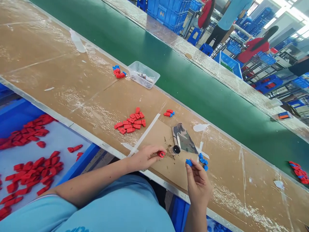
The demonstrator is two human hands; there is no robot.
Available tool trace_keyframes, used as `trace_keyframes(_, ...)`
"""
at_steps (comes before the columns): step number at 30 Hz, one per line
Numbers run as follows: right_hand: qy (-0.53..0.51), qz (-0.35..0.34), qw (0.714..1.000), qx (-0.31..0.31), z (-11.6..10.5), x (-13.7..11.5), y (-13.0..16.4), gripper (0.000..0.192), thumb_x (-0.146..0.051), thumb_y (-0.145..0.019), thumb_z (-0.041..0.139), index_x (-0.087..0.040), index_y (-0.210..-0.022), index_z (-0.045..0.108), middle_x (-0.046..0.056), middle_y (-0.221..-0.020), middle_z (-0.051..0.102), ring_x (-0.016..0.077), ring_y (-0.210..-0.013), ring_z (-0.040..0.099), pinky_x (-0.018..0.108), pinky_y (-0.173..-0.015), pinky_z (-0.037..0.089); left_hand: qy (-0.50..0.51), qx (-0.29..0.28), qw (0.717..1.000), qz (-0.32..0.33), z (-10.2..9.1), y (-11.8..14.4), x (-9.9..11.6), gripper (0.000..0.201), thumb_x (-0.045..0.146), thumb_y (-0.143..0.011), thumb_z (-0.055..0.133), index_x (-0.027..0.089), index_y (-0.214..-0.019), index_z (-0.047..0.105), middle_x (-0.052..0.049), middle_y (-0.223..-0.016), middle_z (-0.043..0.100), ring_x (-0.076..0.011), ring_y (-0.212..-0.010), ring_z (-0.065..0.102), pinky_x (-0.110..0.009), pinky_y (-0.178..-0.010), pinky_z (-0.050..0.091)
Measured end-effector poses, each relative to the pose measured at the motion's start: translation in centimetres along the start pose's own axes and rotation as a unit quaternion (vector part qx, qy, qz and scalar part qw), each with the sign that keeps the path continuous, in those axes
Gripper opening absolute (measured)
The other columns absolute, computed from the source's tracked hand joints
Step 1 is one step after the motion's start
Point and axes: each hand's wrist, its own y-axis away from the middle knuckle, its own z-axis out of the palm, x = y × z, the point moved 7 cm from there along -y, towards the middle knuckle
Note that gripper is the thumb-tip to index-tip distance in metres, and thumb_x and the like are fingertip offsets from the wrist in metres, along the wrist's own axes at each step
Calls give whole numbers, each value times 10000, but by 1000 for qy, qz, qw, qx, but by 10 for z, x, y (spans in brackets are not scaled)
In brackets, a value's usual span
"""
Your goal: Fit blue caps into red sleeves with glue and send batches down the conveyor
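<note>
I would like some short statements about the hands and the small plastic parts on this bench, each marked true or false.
1. The left hand holds a red part. True.
2. The right hand holds a red part. False: it pinches a blue part.
3. The pile of red parts lies on the green belt. False: it lies on the brown bench.
4. The clear tray stands near the green belt. True.

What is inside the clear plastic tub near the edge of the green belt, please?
The clear plastic tub holds a few small pale and dark bits lying on its bottom; they are too small to identify. A red and blue cluster lies outside, beside it.
</note>
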Motion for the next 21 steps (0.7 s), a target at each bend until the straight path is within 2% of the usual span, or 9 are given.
trace_keyframes(3, 80, -85, 993, -32, 8, -17, -6, 245, -313, -850, 642, -192, -1060, 673, 90, -980, 710, 179, -835, 677, 321, -742, 559, -14, -4, 1000, 8, 2, 0, -1, 185, 197, -892, 512, 171, -1044, 615, -66, -976, 697, -165, -887, 627, -274, -830, 486)
trace_keyframes(8, 223, -213, 951, -37, 20, -53, -19, 186, -303, -909, 572, -211, -1016, 694, 66, -936, 725, 188, -854, 661, 329, -782, 508, -28, -1, 999, 17, 4, 1, -5, 216, 161, -886, 494, 170, -1067, 612, -67, -994, 699, -167, -899, 632, -265, -819, 486)
trace_keyframes(11, 260, -246, 933, -42, 26, -60, -26, 201, -321, -922, 559, -207, -1013, 696, 62, -895, 727, 196, -841, 653, 329, -774, 481, -17, 3, 1000, 18, 3, 1, -6, 213, 172, -891, 496, 165, -1070, 612, -65, -981, 699, -159, -871, 633, -256, -805, 490)
trace_keyframes(15, 276, -274, 918, -74, 32, -57, -29, 204, -301, -931, 550, -200, -1032, 697, 54, -883, 731, 187, -833, 646, 317, -772, 456, -7, 6, 1000, 28, 3, 1, -7, 216, 166, -889, 507, 157, -1078, 609, -69, -978, 698, -158, -878, 634, -254, -810, 491)
trace_keyframes(21, 287, -286, 910, -89, 35, -55, -31, 207, -308, -931, 549, -214, -1022, 710, 50, -891, 734, 187, -816, 644, 321, -762, 450, -12, -9, 1000, 22, 6, 1, -9, 226, 144, -882, 519, 171, -1089, 604, -66, -978, 698, -160, -876, 631, -263, -823, 492)
